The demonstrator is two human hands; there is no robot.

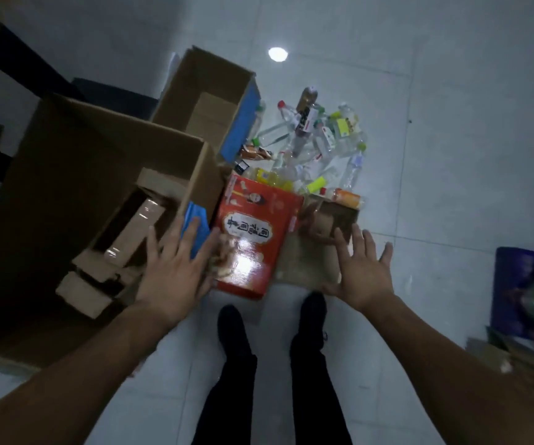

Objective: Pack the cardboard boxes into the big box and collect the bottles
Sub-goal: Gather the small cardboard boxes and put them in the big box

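A big brown cardboard box [66, 175] stands open at the left, with several smaller cartons [131, 239] inside. A red printed box [253, 232] stands on the floor right of it. My left hand [172, 271] reaches out with fingers spread, over the big box's near corner and the red box's left edge. My right hand [362, 268] is spread open above a plain brown carton [317, 252] beside the red box, holding nothing. A heap of clear plastic bottles [317, 146] lies on the floor beyond.
A second open cardboard box [208, 97] with blue tape stands behind the big one. A dark blue crate [529, 284] and flattened cardboard [497, 354] sit at the right edge. My feet [272, 319] stand on white floor tiles just below the red box.
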